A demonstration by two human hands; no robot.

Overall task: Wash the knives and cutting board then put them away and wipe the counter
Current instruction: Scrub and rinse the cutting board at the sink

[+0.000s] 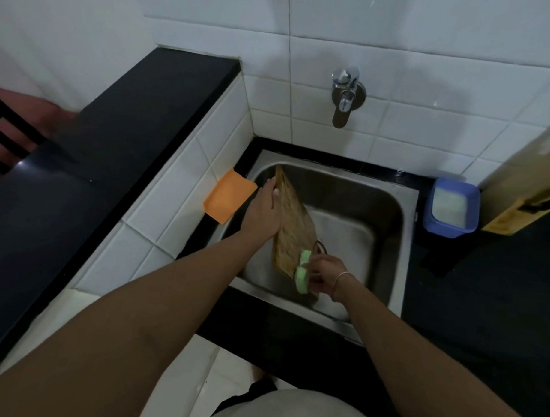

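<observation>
Counter: black stone, running round the sink from 6 o'clock up the right side to 3 o'clock; a higher black ledge runs from 9 toward 11 o'clock above white tiles.
Wall: white tiles filling 12 to 2 o'clock, with a chrome tap mounted at about 1 o'clock, its spout pointing down over the basin.
Sink: steel basin at picture centre, set into the counter.
Cutting board: brown, wooden-looking, standing tilted on edge inside the sink, leaning toward the basin's 9 o'clock wall; its top corner points to 12 o'clock, its lower end is near 6 o'clock of the basin.
Left hand: at the board's 9 o'clock edge, fingers lying along the upper rim and thumb across its face, holding the board up.
Right hand: at the board's lower end, fingers curled round a green sponge that is pressed against the board's bottom edge; a thin bangle sits on the wrist.
Orange cloth: lying on the sink's rim at 10 o'clock, just beside the left hand.
Blue tub: at 3 o'clock of the sink on the counter, open, with white contents.
Knives: cannot tell where they are; a dark looped shape shows behind the board's lower end, too unclear to name.
</observation>
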